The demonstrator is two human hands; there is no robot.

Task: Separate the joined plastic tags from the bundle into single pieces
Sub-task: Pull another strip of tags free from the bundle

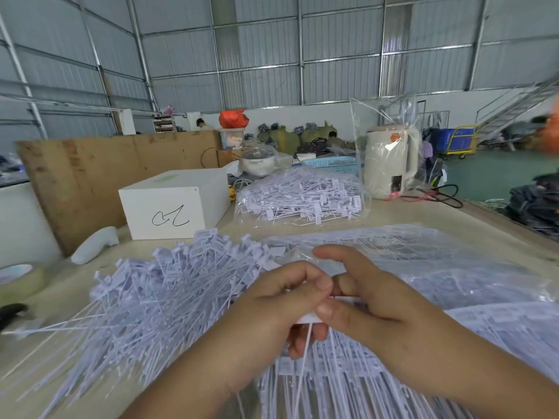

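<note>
Both hands meet at the middle of the view, each grip closed on the same small strip of joined white plastic tags (311, 320). Left hand (272, 322) has its fingers curled over the strip's left end, thumb pressed on top; right hand (369, 300) pinches the right end between thumb and curled fingers, with the index finger raised and bent above. One thin white tail of the strip hangs down below the left fingers.

Directly under and right of the hands lies the bundle of still-joined tags (378, 379), rows of them side by side, partly covered by a clear plastic bag (453, 267) that spreads to the right. Left of the hands, just beside them, a loose heap of single white tags (157, 297) fans across the pale surface (408, 216).

Farther back on the surface sit a second clear bag filled with white tags (299, 198), a white cardboard box with a black scribble (174, 204), and a cream electric kettle (390, 161) wrapped in clear film.
</note>
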